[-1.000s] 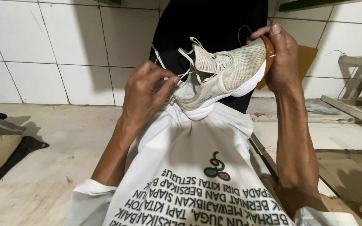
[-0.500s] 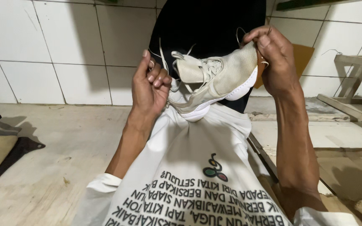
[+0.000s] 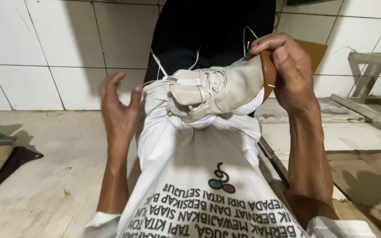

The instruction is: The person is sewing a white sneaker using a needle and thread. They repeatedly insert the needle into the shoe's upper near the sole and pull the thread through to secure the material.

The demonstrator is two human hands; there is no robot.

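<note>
Your right hand (image 3: 289,70) has a firm grip on the heel of the cream shoe (image 3: 219,90), holding it up over your white shirt (image 3: 199,176) in front of the tiled wall (image 3: 45,53). Your left hand (image 3: 119,112) hangs just beside the toe, fingers spread wide, holding nothing.

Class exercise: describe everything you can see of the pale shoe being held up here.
The cream mesh sports shoe has a woven upper, a padded tongue with a small tab, loose white laces trailing upward, and a white sole edge beneath. It lies on its side against the person's white shirt. The right hand grips its brown-lined heel collar; the left hand hangs open beside it, not touching.
</note>
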